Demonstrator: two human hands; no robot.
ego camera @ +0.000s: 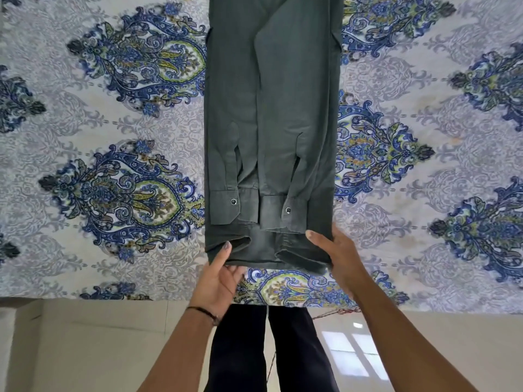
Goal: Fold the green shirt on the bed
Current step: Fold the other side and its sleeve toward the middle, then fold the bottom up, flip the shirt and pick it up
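The dark green shirt (271, 108) lies flat on the bed as a long narrow strip running away from me. Both sleeves are folded in on top, their buttoned cuffs side by side close to the near hem. My left hand (219, 278) pinches the hem's near left corner, thumb on top and fingers underneath. At the near right corner, my right hand (338, 258) grips the hem the same way. The shirt's far end runs out of view at the top.
The bedsheet (113, 137) is white and grey with blue and green paisley motifs and spreads wide on both sides of the shirt. Its near edge (85, 299) meets a pale tiled floor (85, 349). My dark trouser legs (268, 349) stand against the bed.
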